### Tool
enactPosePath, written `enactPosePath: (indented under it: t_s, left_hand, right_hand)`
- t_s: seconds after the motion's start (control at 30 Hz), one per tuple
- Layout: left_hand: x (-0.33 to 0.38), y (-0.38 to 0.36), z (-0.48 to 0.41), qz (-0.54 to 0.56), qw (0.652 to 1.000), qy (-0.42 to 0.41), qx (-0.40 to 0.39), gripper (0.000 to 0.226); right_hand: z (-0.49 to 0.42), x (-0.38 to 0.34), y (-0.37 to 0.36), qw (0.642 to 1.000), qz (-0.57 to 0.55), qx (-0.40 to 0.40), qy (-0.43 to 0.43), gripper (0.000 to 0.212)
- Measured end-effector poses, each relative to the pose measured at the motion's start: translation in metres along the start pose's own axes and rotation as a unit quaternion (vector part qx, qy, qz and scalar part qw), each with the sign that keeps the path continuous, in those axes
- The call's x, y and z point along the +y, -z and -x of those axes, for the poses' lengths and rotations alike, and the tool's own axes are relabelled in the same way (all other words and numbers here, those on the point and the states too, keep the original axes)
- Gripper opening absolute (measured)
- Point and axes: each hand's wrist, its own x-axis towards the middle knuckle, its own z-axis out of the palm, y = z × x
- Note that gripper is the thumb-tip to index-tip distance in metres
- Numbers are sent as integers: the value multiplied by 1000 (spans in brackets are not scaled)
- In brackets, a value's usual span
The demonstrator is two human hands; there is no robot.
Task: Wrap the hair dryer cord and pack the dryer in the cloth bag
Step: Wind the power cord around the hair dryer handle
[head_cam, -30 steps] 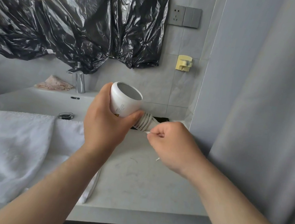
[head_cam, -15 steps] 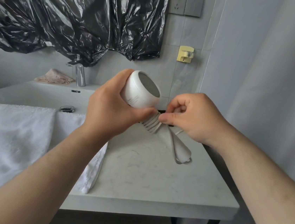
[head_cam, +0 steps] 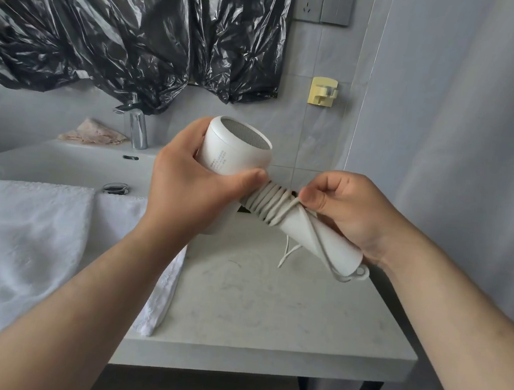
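On my feed the left hand [head_cam: 186, 186] has its grip curled round the white head of the hair dryer [head_cam: 235, 150], thumb pressed on the near side, holding it in the air above the worktop [head_cam: 268, 308] with the mesh end facing up and away. The handle [head_cam: 317, 240] slants down to the right, and the cord [head_cam: 267, 205] sits in tight coils round its upper part, just below the head. The right hand [head_cam: 350, 212] has its grip pinching the cord at the edge of those coils, thumb against forefinger, the other fingers curled behind the handle. From there a strand runs slantwise down the handle to the small loop [head_cam: 360, 272] at its end (a loose bit of cord dangles beneath, its tip close to the worktop). I see a white towel [head_cam: 20, 238] spread on the left of the worktop, a sink [head_cam: 77, 161] and chrome tap [head_cam: 138, 131] behind it, and black plastic sheeting [head_cam: 124, 25] hanging above
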Motion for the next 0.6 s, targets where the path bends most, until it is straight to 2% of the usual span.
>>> enactPosePath:
  t_s: [0.17,0.3,0.37,0.47,0.5,0.6]
  left_hand:
    - [3,-2,1,6,1000,7,-27,43]
    - [2,-2,3,-41,998,17,-39,47]
    - [2,-3,5,-97,993,10,-65,66]
    - [5,-7,8,-260,955,-70,-128,134]
    - [6,-10,9,-290,944,-85,-132,145]
    - [8,-17,12,-296,943,-82,-128,150]
  right_hand:
    - [-1,7,-3,1000,6,-19,-19,36]
    - [3,19,-7,998,-3,-30,-55,56]
    - [6,23,-9,995,-56,-38,-75,48]
    - [6,30,-10,992,-100,-4,-76,37]
    - [6,31,-11,993,-98,10,-72,40]
    - [6,32,-12,993,-99,34,-63,39]
